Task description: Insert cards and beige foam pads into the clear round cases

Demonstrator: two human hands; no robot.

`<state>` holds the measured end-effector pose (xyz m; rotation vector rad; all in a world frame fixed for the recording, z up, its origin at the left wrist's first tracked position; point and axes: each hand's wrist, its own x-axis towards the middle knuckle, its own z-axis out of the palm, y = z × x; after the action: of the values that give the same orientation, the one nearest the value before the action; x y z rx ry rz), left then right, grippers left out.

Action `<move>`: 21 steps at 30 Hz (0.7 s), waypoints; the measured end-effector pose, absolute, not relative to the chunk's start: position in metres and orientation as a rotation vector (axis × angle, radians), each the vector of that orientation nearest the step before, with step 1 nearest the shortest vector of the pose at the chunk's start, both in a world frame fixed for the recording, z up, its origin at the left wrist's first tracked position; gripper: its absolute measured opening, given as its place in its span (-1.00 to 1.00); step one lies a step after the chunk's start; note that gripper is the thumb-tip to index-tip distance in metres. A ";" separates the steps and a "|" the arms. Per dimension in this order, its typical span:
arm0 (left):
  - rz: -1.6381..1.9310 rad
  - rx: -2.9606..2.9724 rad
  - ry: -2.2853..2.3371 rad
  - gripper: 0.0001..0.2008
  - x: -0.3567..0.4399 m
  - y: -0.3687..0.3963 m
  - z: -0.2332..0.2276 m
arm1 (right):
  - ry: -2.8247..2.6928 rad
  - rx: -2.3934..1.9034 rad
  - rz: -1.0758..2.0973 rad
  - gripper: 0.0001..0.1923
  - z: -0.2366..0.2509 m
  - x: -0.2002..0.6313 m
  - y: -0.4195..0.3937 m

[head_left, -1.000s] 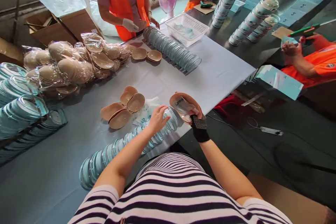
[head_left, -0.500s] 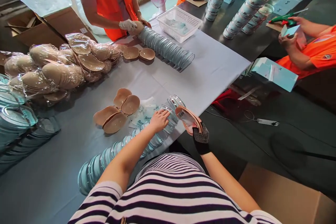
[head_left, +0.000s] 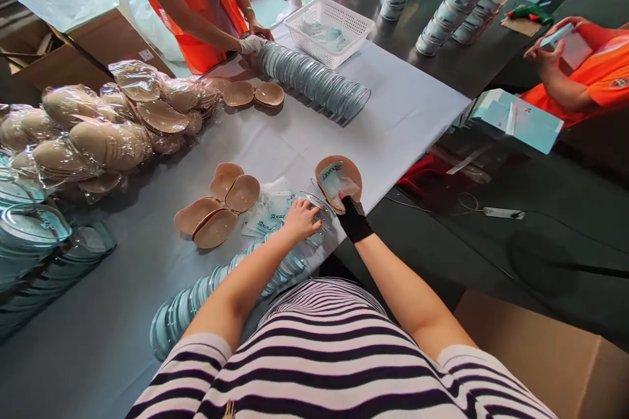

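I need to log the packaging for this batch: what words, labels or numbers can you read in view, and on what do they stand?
"beauty": on the white printed leaflets lying on the table by the left hand; smaller print below it is too blurred to read.
A teal word on the card inside the tan cup held by the right hand: upside down, not surely readable.
Marks on the light blue boxes: too small to read.

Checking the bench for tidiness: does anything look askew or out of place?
Nothing is spilled or damaged. The row of clear blue-rimmed plastic shells under the left hand overhangs the grey table's edge. The right hand holds a tan cup with a printed insert.
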<state>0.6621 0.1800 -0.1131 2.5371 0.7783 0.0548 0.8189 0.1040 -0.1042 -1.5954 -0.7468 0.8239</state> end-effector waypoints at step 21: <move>-0.017 2.526 0.822 -0.70 0.657 0.186 -0.117 | -1.118 -2.126 0.381 -0.48 -0.095 0.810 0.038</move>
<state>0.6568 0.1858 -0.1167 2.5262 0.8216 -0.0174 0.8101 0.0379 -0.0947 -2.1258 -1.1179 0.3808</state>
